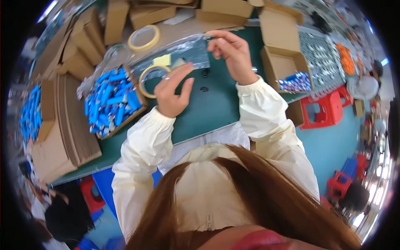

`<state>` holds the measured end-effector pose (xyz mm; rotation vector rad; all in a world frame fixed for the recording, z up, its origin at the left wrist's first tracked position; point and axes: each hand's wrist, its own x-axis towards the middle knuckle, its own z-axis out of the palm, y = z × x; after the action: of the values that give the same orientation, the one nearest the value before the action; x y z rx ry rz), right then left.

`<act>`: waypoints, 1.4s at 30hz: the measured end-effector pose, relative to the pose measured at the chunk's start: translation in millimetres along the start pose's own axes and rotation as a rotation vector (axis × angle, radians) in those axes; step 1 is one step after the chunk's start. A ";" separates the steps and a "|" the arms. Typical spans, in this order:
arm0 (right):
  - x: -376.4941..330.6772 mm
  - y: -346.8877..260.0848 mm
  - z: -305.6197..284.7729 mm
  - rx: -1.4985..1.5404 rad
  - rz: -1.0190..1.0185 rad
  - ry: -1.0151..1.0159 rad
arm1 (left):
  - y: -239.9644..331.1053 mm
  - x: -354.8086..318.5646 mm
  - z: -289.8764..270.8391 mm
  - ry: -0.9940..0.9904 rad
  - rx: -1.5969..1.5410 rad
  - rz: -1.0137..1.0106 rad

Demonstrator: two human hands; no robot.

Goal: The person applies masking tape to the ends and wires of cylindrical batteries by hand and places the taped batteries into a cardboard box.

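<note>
My left hand (174, 91) is over the table with its fingers stretched out and the thumb apart, holding nothing that I can see. Its fingers reach across the edge of a cream tape roll (145, 88), near a yellow paper slip (162, 61). Farther right, my right hand (233, 56) is raised with the fingers curled and the fingertips close together. Those fingertips meet the far right corner of a clear plastic bag (195, 53); whatever they pinch is too small to make out. Nearer me on the green table lie a small dark round piece (204, 89) and a small black part (205, 73).
Left of my hands, a carton (143, 109) is heaped with blue wrapped cylinders (110, 100). Flattened cardboard (66, 125) stands beside it. A second tape roll (143, 38) lies at the back. On the right, an open cardboard box (283, 62) holds small blue-and-red pieces. Red stools (323, 110) stand beyond.
</note>
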<state>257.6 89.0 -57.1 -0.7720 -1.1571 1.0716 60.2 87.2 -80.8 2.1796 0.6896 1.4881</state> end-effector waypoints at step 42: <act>-84.3 -123.3 -188.8 -1.315 0.222 0.193 | 1.1 -0.7 -0.1 -0.045 0.079 0.053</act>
<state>467.7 -22.8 -21.3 -1.9933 -1.5751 0.2496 60.1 85.9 -80.6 2.2996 0.6913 1.4563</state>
